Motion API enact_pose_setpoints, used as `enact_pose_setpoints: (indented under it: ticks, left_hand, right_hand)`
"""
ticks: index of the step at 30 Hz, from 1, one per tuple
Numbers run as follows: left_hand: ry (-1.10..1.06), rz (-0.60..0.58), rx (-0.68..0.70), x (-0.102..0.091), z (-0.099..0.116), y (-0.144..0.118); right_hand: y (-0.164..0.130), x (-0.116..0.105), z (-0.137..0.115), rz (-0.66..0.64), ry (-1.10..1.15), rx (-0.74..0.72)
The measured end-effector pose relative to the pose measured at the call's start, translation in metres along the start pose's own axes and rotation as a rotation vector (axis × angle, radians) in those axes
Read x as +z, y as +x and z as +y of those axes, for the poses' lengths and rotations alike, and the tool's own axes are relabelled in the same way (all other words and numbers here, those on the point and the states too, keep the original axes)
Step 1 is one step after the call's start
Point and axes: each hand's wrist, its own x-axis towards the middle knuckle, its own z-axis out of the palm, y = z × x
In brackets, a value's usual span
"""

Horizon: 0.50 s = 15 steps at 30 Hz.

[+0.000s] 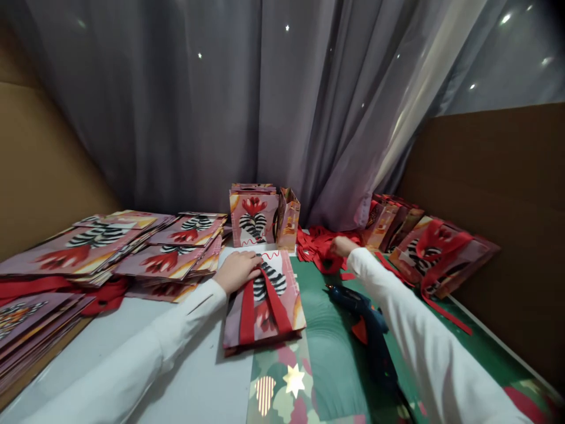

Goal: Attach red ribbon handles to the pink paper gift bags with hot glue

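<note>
Steadying striped-heart gift bag (263,313) mid-table (185,365): left hand (238,272), can't tell if pinching its red ribbon handle (248,315) | right hand (343,247) at ribbon pile (315,244), grip blurred, can't tell | risk: low right sleeve (410,321) could knock glue gun (375,335); nozzle (328,288), if hot, might scorch ribbon

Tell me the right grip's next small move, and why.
Probably draw one strip from the red ribbon pile: the right grip is right at it, though whether it holds a strip is too blurred to tell. The left grip rests on the front bag, where two ribbon strands lie across the face, so that bag seems steadied.
</note>
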Motion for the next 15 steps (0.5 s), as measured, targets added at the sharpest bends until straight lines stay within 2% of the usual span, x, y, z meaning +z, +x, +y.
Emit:
enact_pose_setpoints:
  ticks: [2, 5, 8, 9, 10, 12, 13, 15]
  left_hand:
    - [-0.005, -0.045, 0.009, -0.004, -0.011, 0.009]
    - [-0.047, -0.103, -0.019, -0.006, -0.027, 0.025]
    - [-0.13, -0.176, -0.031, -0.012, -0.035, 0.038]
    - [-0.157, -0.193, -0.033, -0.016, -0.034, 0.039]
    - [-0.179, -0.198, -0.039, -0.022, -0.031, 0.038]
    - [-0.204, -0.163, -0.068, -0.037, -0.017, 0.026]
    - [-0.209, -0.12, -0.088, -0.045, -0.006, 0.015]
    - [-0.226, -0.034, -0.099, -0.062, 0.024, -0.018]
  right_hand:
    - [0.009, -0.037, -0.004, 0.152, 0.095, 0.021]
    - [0.019, -0.105, -0.016, 0.465, 0.245, 0.025]
    - [0.012, -0.168, -0.04, 0.722, 0.401, -0.035]
    - [0.003, -0.183, -0.051, 0.802, 0.486, -0.102]
    - [-0.009, -0.194, -0.063, 0.887, 0.718, -0.268]
    - [-0.043, -0.204, -0.093, 0.949, 0.971, -0.577]
    - [-0.063, -0.202, -0.108, 0.962, 1.039, -0.665]
    - [-0.106, -0.19, -0.139, 0.952, 1.174, -0.734]
